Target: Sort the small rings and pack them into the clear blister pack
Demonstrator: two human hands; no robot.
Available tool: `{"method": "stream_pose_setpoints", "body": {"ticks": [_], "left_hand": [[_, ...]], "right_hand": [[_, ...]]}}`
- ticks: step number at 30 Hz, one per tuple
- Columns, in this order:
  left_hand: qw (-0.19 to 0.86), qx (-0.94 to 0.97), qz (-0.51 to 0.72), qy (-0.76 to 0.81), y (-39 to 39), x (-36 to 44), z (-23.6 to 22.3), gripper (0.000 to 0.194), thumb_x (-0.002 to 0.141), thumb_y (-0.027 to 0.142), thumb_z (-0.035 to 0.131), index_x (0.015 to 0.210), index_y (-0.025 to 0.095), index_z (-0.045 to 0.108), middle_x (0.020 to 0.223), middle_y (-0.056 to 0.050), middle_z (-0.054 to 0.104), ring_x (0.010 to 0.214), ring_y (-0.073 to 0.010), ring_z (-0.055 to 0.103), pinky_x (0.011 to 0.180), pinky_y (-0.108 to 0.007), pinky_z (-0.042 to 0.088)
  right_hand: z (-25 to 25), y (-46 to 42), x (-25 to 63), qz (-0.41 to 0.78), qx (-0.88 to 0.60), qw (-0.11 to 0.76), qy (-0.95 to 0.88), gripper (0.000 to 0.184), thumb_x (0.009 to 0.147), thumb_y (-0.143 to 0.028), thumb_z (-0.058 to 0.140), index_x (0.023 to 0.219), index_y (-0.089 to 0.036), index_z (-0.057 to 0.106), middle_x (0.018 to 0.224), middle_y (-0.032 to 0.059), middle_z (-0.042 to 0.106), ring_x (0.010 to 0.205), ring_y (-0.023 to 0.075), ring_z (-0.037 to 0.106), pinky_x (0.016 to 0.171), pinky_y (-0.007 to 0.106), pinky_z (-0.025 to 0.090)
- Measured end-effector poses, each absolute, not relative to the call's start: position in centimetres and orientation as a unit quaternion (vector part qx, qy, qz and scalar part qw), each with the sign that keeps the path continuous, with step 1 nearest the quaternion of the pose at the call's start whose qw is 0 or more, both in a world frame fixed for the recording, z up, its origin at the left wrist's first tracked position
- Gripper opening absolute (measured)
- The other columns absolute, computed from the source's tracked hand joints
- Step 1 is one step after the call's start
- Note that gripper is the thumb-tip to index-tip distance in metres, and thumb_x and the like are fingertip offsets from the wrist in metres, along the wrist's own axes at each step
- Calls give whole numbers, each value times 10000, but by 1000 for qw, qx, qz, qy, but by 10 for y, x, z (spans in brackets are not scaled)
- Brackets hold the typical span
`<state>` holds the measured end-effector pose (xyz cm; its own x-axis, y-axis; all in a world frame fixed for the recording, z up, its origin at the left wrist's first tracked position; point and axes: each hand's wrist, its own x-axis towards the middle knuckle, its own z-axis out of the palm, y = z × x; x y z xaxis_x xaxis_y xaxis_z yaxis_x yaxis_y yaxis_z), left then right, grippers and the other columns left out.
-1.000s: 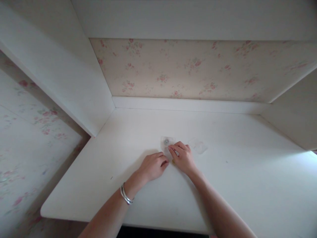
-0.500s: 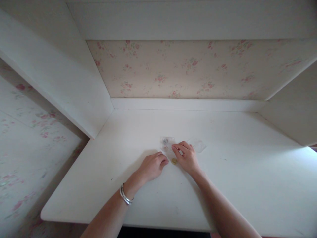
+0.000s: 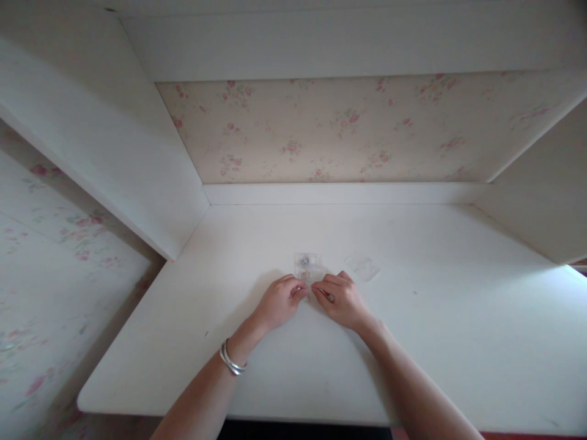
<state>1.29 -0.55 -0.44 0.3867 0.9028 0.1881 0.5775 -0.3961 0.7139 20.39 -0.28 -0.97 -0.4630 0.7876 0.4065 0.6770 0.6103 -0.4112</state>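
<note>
My left hand (image 3: 281, 300) is closed in a pinch, thumb against fingertips, low over the white tabletop. My right hand (image 3: 340, 299) faces it, also pinched, with its fingertips almost meeting the left ones. Whatever lies between the fingers is too small to make out. Just beyond the fingertips lies a small clear plastic box (image 3: 315, 259) with compartments. A silvery coiled bit (image 3: 304, 261) shows inside it. Under the fingertips a small pale object (image 3: 306, 299) is partly hidden. To the right of the box rests a clear, flat plastic piece (image 3: 364, 267).
The white desk (image 3: 449, 342) has a raised back strip (image 3: 343, 194) and a side panel (image 3: 137, 171) at the left. Floral wallpaper (image 3: 330, 131) covers the wall behind. A silver bangle (image 3: 231, 359) circles my left wrist. A dark speck (image 3: 206, 334) marks the desk.
My right hand has drawn back from the clear box and come down near my left fingertips. The round yellowish piece that lay between the hands no longer shows in its former spot.
</note>
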Motion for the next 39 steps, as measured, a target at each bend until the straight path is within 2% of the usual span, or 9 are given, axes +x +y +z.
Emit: {"method": "stream_pose_setpoints", "body": {"ticks": [8, 24, 31, 39], "left_hand": [[223, 753, 356, 508, 7, 19, -7, 227, 899, 314, 458, 847, 171, 626, 756, -15, 593, 675, -114, 523, 645, -229, 406], [189, 740, 355, 539, 4, 13, -5, 200, 894, 254, 441, 916, 190, 629, 852, -28, 626, 744, -127, 550, 699, -245, 435], [168, 754, 327, 545, 1, 9, -4, 175, 888, 243, 452, 892, 200, 622, 826, -20, 612, 730, -125, 554, 662, -228, 425], [159, 766, 290, 550, -3, 7, -4, 190, 904, 246, 423, 927, 218, 610, 866, -12, 610, 720, -121, 563, 659, -228, 431]], "right_hand": [[-8, -6, 199, 100, -379, 234, -890, 197, 864, -228, 506, 803, -252, 692, 671, -7, 620, 682, 115, 552, 693, 284, 293], [-13, -8, 194, 106, -388, 185, -897, 194, 849, -134, 485, 822, -226, 654, 748, 2, 631, 741, 133, 558, 707, 294, 285], [-8, -5, 198, 133, -408, 231, -873, 197, 897, -195, 457, 822, -216, 638, 765, 4, 619, 741, 123, 554, 718, 276, 310], [-9, 11, 196, 123, -473, 343, -802, 201, 917, -269, 459, 858, -214, 643, 785, 17, 621, 723, 134, 557, 706, 281, 336]]}}
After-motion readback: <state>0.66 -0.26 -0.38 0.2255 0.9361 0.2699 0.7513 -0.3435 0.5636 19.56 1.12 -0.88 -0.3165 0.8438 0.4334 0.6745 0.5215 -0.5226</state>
